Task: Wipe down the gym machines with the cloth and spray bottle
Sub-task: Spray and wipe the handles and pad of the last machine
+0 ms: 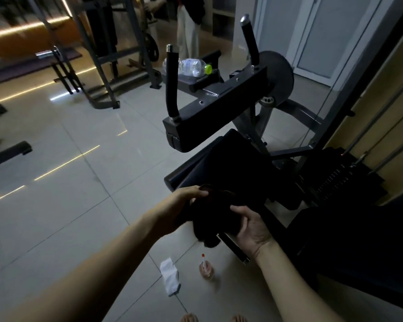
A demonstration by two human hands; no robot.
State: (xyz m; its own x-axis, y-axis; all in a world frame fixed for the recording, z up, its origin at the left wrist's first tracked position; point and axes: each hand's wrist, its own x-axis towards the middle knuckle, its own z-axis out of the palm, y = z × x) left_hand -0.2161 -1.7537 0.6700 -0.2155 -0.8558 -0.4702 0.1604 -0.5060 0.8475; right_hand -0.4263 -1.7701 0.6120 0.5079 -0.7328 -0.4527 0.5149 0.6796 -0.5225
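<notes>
A dark cloth [213,214] hangs bunched between both hands, just in front of the black padded seat [233,163] of a gym machine. My left hand [184,205] grips its upper left part, my right hand [251,226] grips its right side. A small spray bottle [205,267] with a red-tipped nozzle stands on the floor tiles below the cloth. The machine's black arm pad [219,112] with two upright handles [171,82] rises behind the seat.
A white crumpled tissue [170,276] lies on the floor beside the spray bottle. A clear water bottle [192,67] lies on a bench behind. The weight stack [340,175] is at right. A person stands at the back [189,26]. Racks stand left.
</notes>
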